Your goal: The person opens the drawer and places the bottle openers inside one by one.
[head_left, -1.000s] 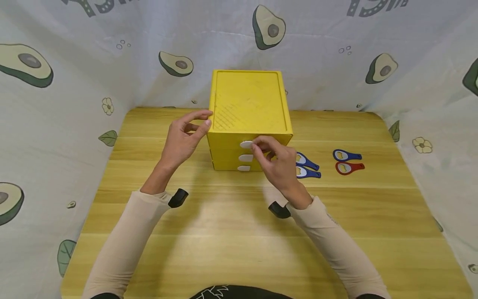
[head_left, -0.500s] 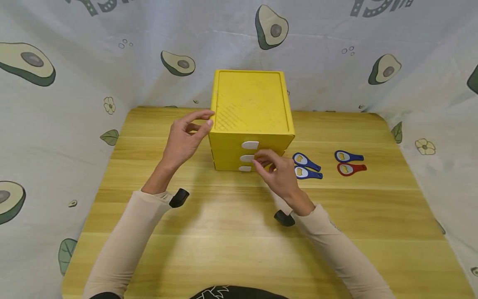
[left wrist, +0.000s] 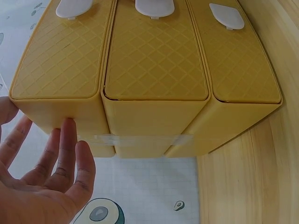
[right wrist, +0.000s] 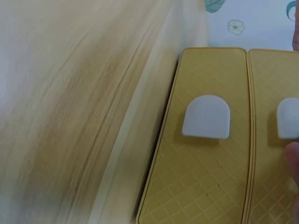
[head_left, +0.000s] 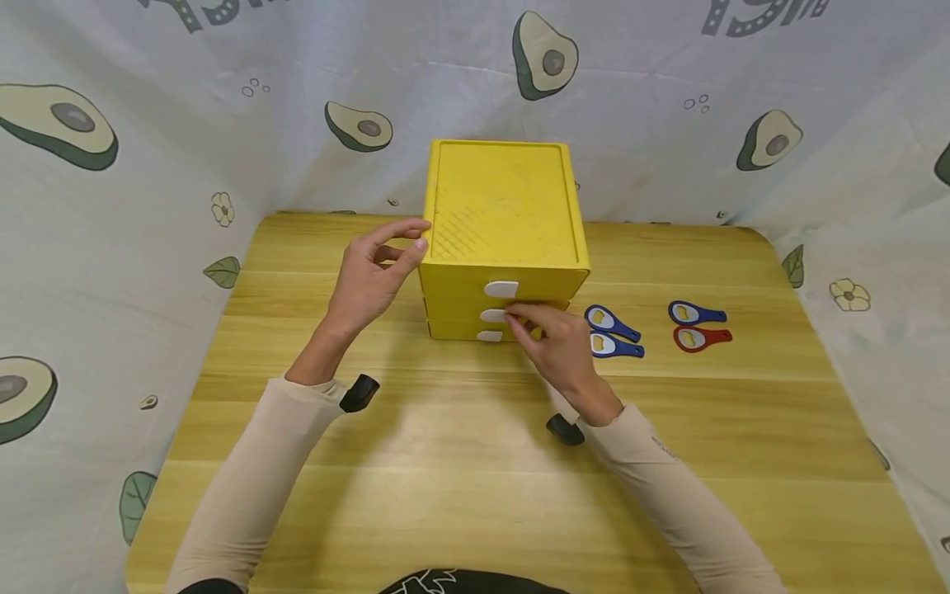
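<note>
A yellow drawer box (head_left: 508,206) stands at the back middle of the table, its three stacked drawers pushed in. White half-round handles mark the top (head_left: 501,289), middle (head_left: 493,315) and bottom (head_left: 489,336) drawers. My right hand (head_left: 562,342) pinches the right end of the middle handle between thumb and index finger. In the right wrist view, the thumb (right wrist: 293,161) shows just below that handle. My left hand (head_left: 371,276) touches the box's left side near the top edge. Its fingers (left wrist: 68,144) are extended against the wall of the top section in the left wrist view.
To the right of the box lie two blue bottle openers (head_left: 616,346), partly overlapped by my right hand. Farther right are another blue bottle opener (head_left: 696,313) and a red one (head_left: 701,338). An avocado-print cloth (head_left: 445,66) hangs behind the wooden table (head_left: 445,495).
My right hand has let go of the top drawer's handle and moved down to the middle one, where its fingers have closed. My left hand has stayed at the box's side.
</note>
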Action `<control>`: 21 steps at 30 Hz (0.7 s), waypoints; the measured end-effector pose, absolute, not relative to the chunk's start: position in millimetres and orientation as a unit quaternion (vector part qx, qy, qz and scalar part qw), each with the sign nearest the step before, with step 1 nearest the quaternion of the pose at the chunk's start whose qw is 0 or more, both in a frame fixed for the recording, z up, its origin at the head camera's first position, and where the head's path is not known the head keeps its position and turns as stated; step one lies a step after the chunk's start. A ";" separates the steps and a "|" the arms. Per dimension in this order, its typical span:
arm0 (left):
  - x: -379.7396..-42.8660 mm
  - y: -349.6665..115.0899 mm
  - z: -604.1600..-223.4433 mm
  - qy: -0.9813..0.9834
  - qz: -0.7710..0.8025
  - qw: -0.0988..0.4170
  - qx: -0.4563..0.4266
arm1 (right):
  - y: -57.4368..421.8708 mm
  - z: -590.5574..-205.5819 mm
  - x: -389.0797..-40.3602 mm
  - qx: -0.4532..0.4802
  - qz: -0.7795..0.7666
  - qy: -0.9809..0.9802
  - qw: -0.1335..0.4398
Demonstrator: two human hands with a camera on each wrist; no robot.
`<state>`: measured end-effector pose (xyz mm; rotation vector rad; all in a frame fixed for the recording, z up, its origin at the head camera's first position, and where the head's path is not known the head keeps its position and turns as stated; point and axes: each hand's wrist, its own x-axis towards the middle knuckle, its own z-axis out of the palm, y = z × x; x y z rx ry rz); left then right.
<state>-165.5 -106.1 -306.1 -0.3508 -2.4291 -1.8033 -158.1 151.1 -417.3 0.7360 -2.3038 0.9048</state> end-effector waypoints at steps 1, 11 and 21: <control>-165.7 -106.0 -306.0 -0.797 -0.591 0.049 -0.116 | 151.2 -417.8 -158.3 0.273 0.334 -0.859 0.277; -164.0 -104.5 -305.5 -0.798 -0.591 0.046 -0.111 | 152.1 -418.6 -154.7 0.275 0.344 -0.852 0.282; -162.9 -105.2 -305.5 -0.803 -0.581 0.050 -0.124 | 154.3 -415.4 -142.0 0.287 0.353 -0.853 0.257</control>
